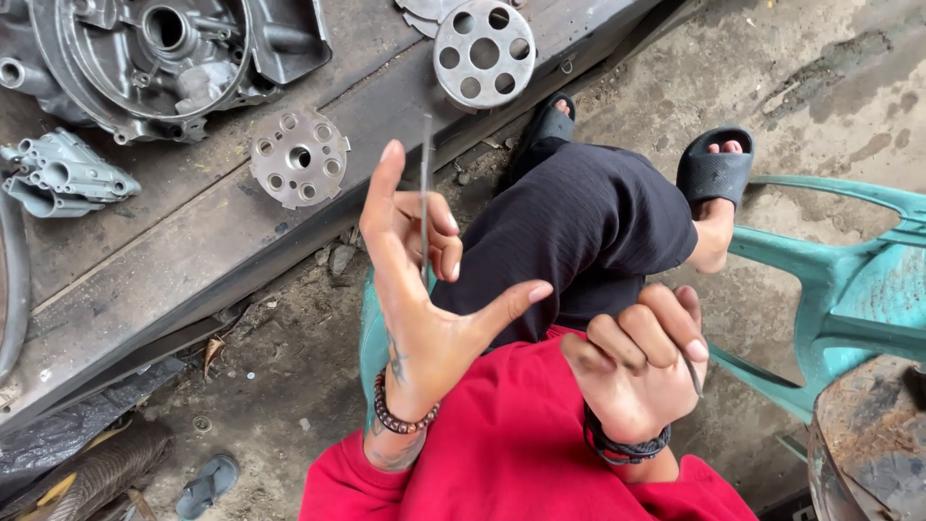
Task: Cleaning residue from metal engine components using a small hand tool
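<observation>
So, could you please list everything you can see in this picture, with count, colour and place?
engine casing: one, grey, top left on the bench
small metal housing: one, grey, left edge
perforated discs: two, grey, one at the bench edge, one at top centre
wooden bench: one, dark, upper left
plastic chair: one, teal, right
rusty drum: one, brown, bottom right
sandal: one, grey, on the ground bottom left
thin metal rod: one, grey, in left fingers
left hand: rod pinched upright
right hand: curled, thin piece at its fingers

Thin metal rod (425, 193) upright, pinched in left hand (420, 289) fingers
</observation>
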